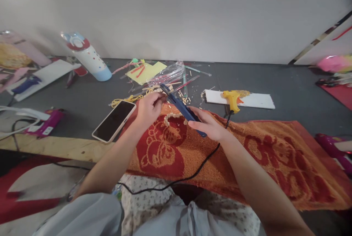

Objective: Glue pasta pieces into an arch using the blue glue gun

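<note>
My right hand [207,124] is closed around a dark blue phone [180,107], tilted and seen nearly edge-on above an orange and red towel [203,155]. My left hand [150,107] is beside the phone's far end, its fingers curled together. Whether anything is between those fingers is hidden. Under the phone, a curved row of small beige pieces [173,115] lies on the towel. Several short pale pieces [185,98] are scattered just beyond. To the left of my left hand rests a white-cased phone [114,120] with a dark screen.
A yellow glue gun [232,98] sits on a white board [260,101], its black cord [198,170] crossing the towel. Clear plastic wrapping [170,73], yellow paper [145,72] and yellow string [125,100] lie at the back. A bottle [92,60] and purple power strip [48,126] are left.
</note>
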`<state>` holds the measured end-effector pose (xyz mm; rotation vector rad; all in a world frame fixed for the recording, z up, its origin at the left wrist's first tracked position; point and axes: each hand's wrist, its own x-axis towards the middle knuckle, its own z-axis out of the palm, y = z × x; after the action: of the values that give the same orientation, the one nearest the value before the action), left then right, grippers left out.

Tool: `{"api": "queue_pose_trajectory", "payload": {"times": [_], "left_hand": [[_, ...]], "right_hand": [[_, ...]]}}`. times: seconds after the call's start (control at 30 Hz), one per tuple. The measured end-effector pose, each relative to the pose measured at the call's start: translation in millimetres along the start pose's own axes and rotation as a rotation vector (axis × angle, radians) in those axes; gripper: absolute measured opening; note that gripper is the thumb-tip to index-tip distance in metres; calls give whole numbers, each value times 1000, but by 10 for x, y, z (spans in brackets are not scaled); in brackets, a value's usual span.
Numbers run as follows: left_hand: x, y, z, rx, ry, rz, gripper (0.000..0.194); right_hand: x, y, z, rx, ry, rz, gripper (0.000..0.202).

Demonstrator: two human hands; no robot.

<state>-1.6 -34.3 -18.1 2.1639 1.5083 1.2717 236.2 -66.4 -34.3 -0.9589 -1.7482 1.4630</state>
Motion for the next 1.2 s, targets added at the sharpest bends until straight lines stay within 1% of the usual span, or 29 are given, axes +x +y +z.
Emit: {"api": "queue_pose_trajectory", "payload": {"times": [0.17, 0.33, 0.5, 0.63, 0.77, 0.87, 0.93, 1.0, 1.07, 1.1, 1.13, 1.17, 1.2], "left_hand": [[13, 19, -16, -35, -36, -33, 24], [15, 10, -15, -98, -68, -83, 25], [20, -23, -13, -103, -78, -89, 25], [23, -38, -18, -47, -77, -90, 25], [22, -62, -13, 20, -65, -62, 24], [21, -94, 9, 116, -67, -28, 23], [14, -91, 22, 195, -34, 34, 21], [-5, -41, 22, 264, 68, 133, 17], [-40, 61, 14, 296, 179, 224, 14], [-61, 125, 13, 290, 206, 248, 13], [-83, 193, 18, 265, 198, 253, 13], [-103, 261, 33, 220, 160, 234, 15], [-119, 323, 57, 158, 91, 187, 18]], "right_hand": [[7, 36, 7, 41, 0, -9, 68], [20, 50, 10, 4, 8, -41, 63], [37, 72, 23, -25, 23, -70, 60], [40, 122, 29, -35, 50, -39, 63], [42, 133, 31, -29, 64, -10, 65], [53, 93, 55, -33, 73, -32, 57], [63, 61, 85, -41, 96, -51, 50], [72, 38, 117, -31, 140, -51, 46], [78, 31, 145, 16, 184, -44, 43], [81, 32, 158, 50, 200, -48, 42], [85, 37, 170, 86, 209, -58, 41], [88, 44, 182, 122, 212, -72, 41], [93, 53, 194, 155, 209, -85, 43]]}}
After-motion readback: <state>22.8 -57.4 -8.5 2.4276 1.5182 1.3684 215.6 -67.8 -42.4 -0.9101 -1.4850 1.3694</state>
